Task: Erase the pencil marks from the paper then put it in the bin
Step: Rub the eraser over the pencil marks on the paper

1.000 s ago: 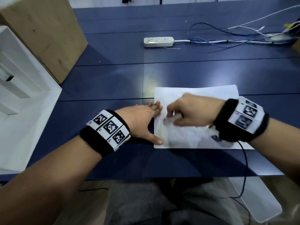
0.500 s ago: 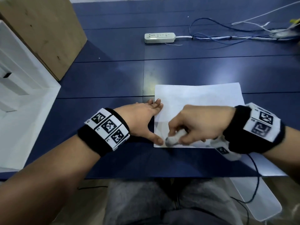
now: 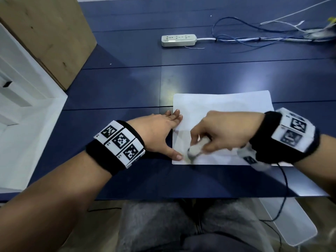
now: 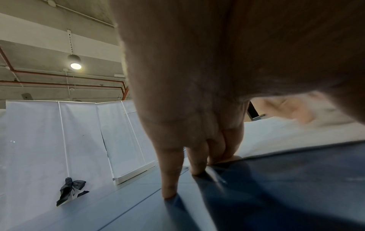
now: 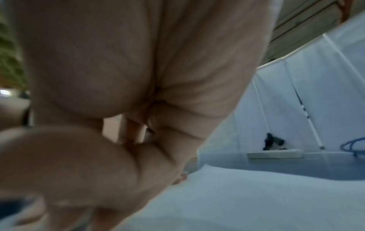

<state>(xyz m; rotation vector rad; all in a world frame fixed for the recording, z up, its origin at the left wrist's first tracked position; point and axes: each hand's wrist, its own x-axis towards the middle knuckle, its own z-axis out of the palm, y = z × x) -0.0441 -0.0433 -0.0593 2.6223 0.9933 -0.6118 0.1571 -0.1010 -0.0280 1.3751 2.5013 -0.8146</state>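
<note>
A white sheet of paper lies flat on the blue table, near its front edge. My left hand lies flat with straight fingers, fingertips and thumb pressing the paper's left edge. My right hand grips a white eraser, its tip on the paper's near-left corner close to my left thumb. In the right wrist view my curled right hand fills the frame above the paper; the eraser is hidden there. No pencil marks can be made out.
A white bin-like container stands at the table's left, a wooden box behind it. A white power strip and blue and white cables lie at the back. White partition screens stand beyond the table.
My right hand has slid the eraser from the middle of the sheet down to its near-left corner. The left hand has stayed pressed on the paper's left edge.
</note>
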